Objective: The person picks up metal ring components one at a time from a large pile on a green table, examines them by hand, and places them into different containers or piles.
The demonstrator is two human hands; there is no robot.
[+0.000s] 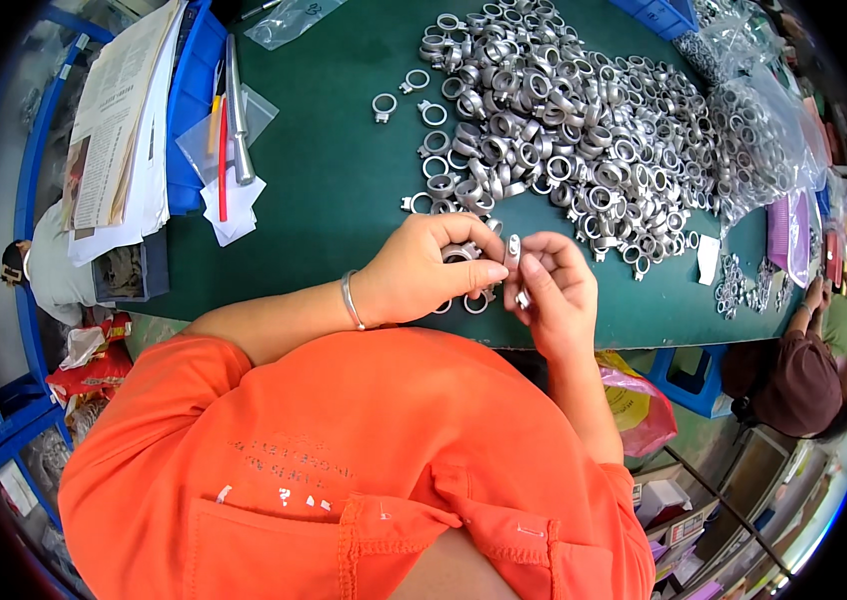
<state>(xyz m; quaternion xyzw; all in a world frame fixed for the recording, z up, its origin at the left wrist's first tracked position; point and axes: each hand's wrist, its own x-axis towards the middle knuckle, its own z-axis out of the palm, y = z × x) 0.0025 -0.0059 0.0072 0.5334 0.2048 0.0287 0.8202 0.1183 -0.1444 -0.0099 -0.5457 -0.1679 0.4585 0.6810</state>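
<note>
At frame centre, the left hand (422,272) gripped a metal ring (458,254) while the right hand (556,285) pinched a small pin (514,250); fitting them together seemingly needed careful alignment.

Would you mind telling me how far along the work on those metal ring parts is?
Done: a few ring parts lie singly on the green table, apart from the heap. In hand: the left hand holds a ring part, and the right hand a small silver piece. Left: the large heap.
</note>
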